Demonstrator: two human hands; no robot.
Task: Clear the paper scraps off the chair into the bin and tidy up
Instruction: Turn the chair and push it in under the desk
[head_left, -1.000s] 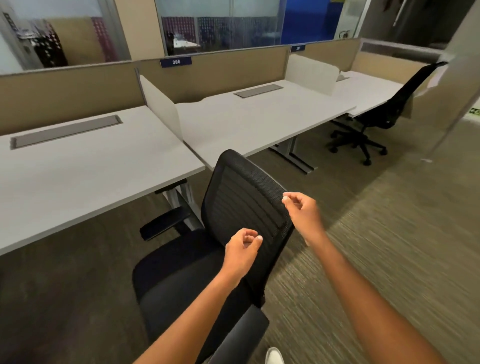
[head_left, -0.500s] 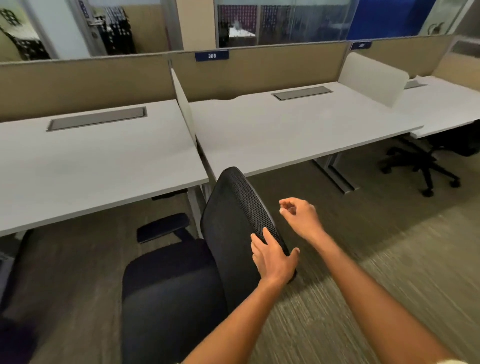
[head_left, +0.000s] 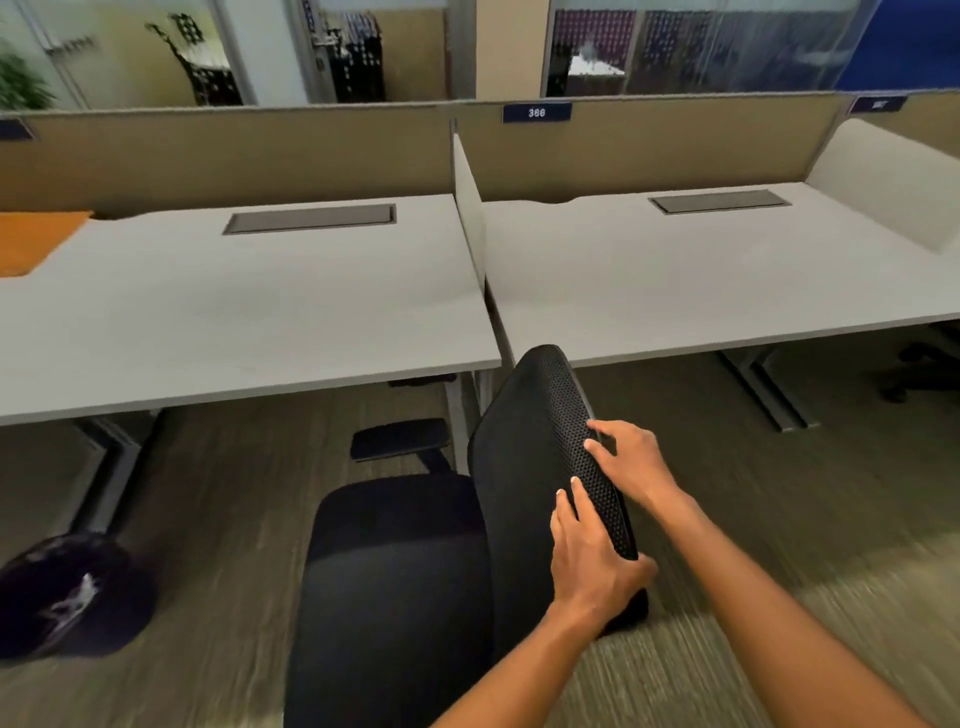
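Note:
A black office chair (head_left: 395, 566) stands in front of me, its seat bare and its mesh backrest (head_left: 540, 431) turned edge-on. My left hand (head_left: 592, 566) grips the lower edge of the backrest, fingers wrapped over it. My right hand (head_left: 628, 460) holds the same edge higher up, fingertips on the mesh. A dark bin (head_left: 72, 597) with a black liner and pale paper scraps inside sits on the floor at the lower left. No scraps show on the seat.
Two grey desks (head_left: 249, 312) (head_left: 701, 280) stand side by side behind the chair, split by a white divider (head_left: 467, 208). An orange sheet (head_left: 36, 239) lies at the far left. Another chair's base (head_left: 919, 369) shows at the right. Carpet lies to my right.
My view has swung left, bringing the bin into sight. My right hand has come down onto the backrest edge, joining the left hand, and the chair has turned edge-on.

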